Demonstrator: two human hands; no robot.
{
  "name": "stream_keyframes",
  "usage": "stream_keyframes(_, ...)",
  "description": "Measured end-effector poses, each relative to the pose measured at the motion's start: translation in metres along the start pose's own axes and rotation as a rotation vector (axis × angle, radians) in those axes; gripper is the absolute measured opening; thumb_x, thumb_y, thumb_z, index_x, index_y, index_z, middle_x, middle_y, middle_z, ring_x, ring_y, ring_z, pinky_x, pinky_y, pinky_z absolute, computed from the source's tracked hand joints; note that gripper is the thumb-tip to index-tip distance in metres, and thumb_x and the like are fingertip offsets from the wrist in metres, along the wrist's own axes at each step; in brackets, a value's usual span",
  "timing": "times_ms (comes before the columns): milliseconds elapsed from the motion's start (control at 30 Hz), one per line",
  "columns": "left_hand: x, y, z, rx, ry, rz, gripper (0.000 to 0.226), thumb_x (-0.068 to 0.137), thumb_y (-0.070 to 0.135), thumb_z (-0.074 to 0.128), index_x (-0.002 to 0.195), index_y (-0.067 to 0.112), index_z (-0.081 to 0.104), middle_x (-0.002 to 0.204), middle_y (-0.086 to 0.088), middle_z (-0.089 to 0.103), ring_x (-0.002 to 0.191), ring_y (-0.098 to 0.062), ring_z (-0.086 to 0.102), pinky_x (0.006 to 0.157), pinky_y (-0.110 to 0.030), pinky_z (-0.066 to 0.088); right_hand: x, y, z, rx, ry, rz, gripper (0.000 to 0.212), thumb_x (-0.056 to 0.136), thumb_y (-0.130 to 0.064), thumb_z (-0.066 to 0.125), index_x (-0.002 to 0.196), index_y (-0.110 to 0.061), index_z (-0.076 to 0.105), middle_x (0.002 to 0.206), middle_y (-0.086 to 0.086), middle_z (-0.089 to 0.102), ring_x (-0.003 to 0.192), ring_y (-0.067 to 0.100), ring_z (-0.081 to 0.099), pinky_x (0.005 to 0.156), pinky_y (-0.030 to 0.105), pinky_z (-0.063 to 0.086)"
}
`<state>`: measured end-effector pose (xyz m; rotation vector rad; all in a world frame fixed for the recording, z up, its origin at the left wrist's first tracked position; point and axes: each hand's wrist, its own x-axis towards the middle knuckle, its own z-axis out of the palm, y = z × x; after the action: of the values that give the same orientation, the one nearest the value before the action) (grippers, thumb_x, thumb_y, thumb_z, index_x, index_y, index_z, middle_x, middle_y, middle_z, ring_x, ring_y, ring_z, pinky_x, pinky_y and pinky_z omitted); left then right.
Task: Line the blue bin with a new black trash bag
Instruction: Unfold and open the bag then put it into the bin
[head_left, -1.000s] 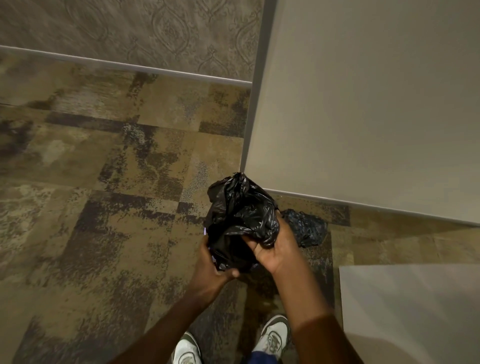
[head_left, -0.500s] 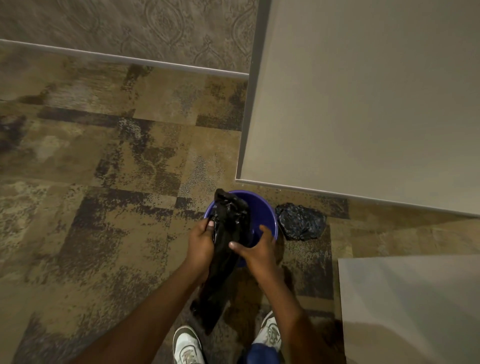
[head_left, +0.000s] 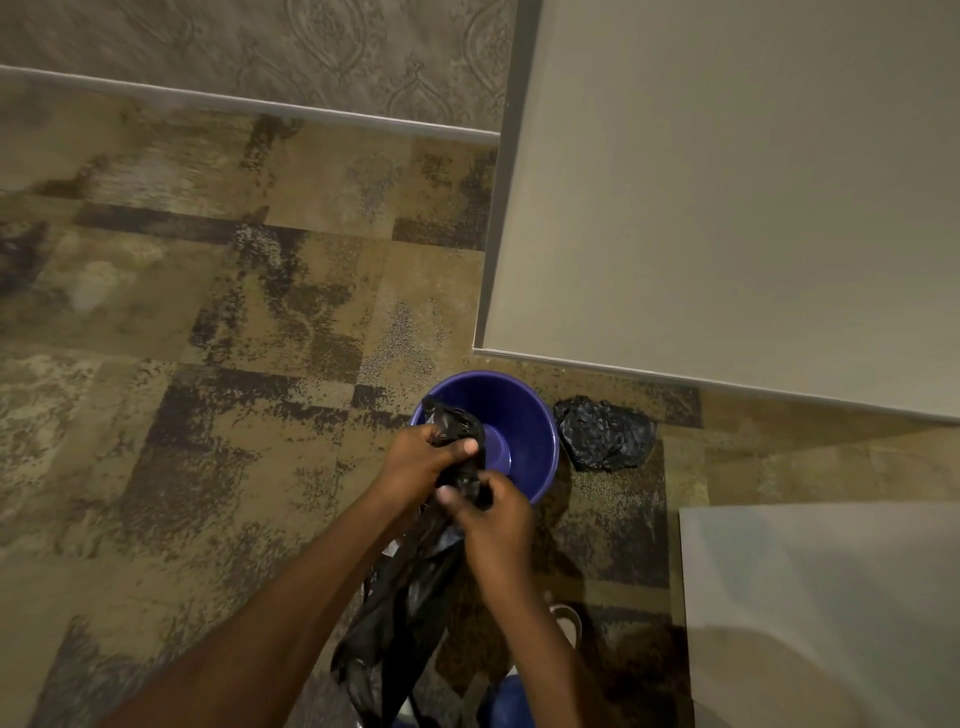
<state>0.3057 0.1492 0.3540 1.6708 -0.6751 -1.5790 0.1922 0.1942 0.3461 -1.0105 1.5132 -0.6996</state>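
Observation:
The round blue bin (head_left: 524, 415) stands on the carpet by the corner of a wall, its inside bare and unlined. Above its near rim I hold a black trash bag (head_left: 410, 597) that hangs down long and narrow between my forearms. My left hand (head_left: 421, 460) pinches the bag's bunched top edge. Just below and to the right, my right hand (head_left: 491, 519) grips the same edge. The bag's lower end trails past my feet.
A crumpled black bag (head_left: 605, 434) lies on the floor right of the bin. A pale wall (head_left: 727, 208) juts out behind it. A light flat surface (head_left: 821, 613) fills the lower right. A patterned wall (head_left: 260, 47) with a baseboard runs along the top.
The bag went from a puffed bundle covering the bin to a long hanging strip, exposing the blue bin. Both hands have closed in together on its top edge.

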Motion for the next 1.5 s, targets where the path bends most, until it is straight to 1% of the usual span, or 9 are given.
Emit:
stream_keyframes(67,0.005,0.006,-0.012,0.077,-0.033,0.01,0.014,0.074,0.007,0.078,0.087,0.006,0.072,0.082,-0.01,0.077,0.079,-0.024,0.073,0.065,-0.029,0.057,0.003,0.002,-0.012,-0.03,0.119,0.012,0.006,0.08,-0.026,0.071,0.08,-0.028,0.066,0.081,-0.005,0.072,0.075,0.004,0.066,0.069,0.031,0.053)
stream_keyframes(233,0.017,0.023,-0.044,0.249,-0.144,0.039,0.042,0.059,-0.003,0.084,0.053,0.02,0.05,0.049,0.01,0.06,0.05,-0.002,0.058,0.045,-0.017,0.043,0.022,0.0,-0.042,-0.058,0.389,0.06,0.032,0.087,-0.006,0.058,0.078,-0.036,0.052,0.082,-0.006,0.064,0.076,0.012,0.065,0.064,0.032,0.055)
stream_keyframes(400,0.027,0.038,-0.052,0.629,-0.157,0.194,0.05,0.058,-0.01,0.08,0.058,0.021,0.04,0.047,0.012,0.053,0.047,0.001,0.048,0.042,-0.014,0.035,0.029,0.001,-0.06,-0.426,0.455,-0.205,0.022,0.089,-0.003,0.055,0.109,-0.013,0.055,0.086,-0.003,0.062,0.066,0.007,0.059,0.055,0.013,0.046)
stream_keyframes(567,0.037,0.038,-0.05,1.03,0.027,0.382,0.018,0.08,0.007,0.063,0.076,0.021,0.051,0.069,0.001,0.057,0.066,-0.02,0.054,0.055,-0.034,0.04,0.036,0.001,-0.08,-0.98,0.256,-0.364,0.032,0.082,-0.047,0.061,0.095,-0.018,0.066,0.074,-0.001,0.07,0.059,0.014,0.063,0.05,0.025,0.05)
stream_keyframes(733,0.055,0.039,-0.045,1.124,0.146,0.313,0.008,0.085,0.018,0.059,0.085,0.024,0.054,0.07,0.006,0.053,0.066,-0.015,0.051,0.047,-0.027,0.03,0.043,0.002,-0.088,-0.924,0.127,-0.28,0.051,0.066,-0.061,0.069,0.102,-0.025,0.064,0.09,-0.005,0.068,0.079,0.013,0.063,0.067,0.03,0.055)
stream_keyframes(933,0.093,0.042,-0.041,1.185,0.131,0.244,0.007,0.086,0.021,0.055,0.081,0.021,0.059,0.078,-0.003,0.064,0.073,-0.023,0.06,0.054,-0.031,0.046,0.067,0.018,-0.104,-1.056,0.034,-0.148,0.023,0.084,-0.009,0.062,0.106,-0.012,0.066,0.103,0.007,0.067,0.097,0.022,0.061,0.081,0.029,0.051)
stream_keyframes(1067,0.131,0.027,-0.037,1.252,0.079,0.194,0.009,0.086,0.025,0.061,0.083,0.017,0.061,0.086,-0.009,0.066,0.077,-0.026,0.062,0.065,-0.038,0.055,0.086,0.036,-0.103,-0.889,0.135,-0.011,0.02,0.091,-0.011,0.055,0.11,-0.015,0.061,0.098,0.003,0.068,0.083,0.012,0.061,0.071,0.021,0.049)
stream_keyframes(1233,0.186,0.009,-0.029,1.355,0.039,0.093,0.046,0.076,0.058,0.07,0.082,0.015,0.056,0.075,-0.002,0.053,0.074,-0.023,0.055,0.059,-0.03,0.041,0.145,0.051,-0.098,-0.955,0.129,0.054,0.015,0.094,-0.014,0.048,0.101,-0.011,0.061,0.091,0.007,0.068,0.077,0.019,0.063,0.062,0.026,0.046)
stream_keyframes(1500,0.243,-0.004,-0.006,1.402,0.021,0.182,0.039,0.084,0.05,0.06,0.093,0.012,0.061,0.091,-0.01,0.065,0.087,-0.03,0.063,0.07,-0.035,0.049,0.219,0.075,-0.115,-0.772,0.139,0.119,0.013,0.088,-0.011,0.06,0.083,-0.003,0.068,0.077,0.013,0.065,0.073,0.026,0.062,0.057,0.027,0.04)
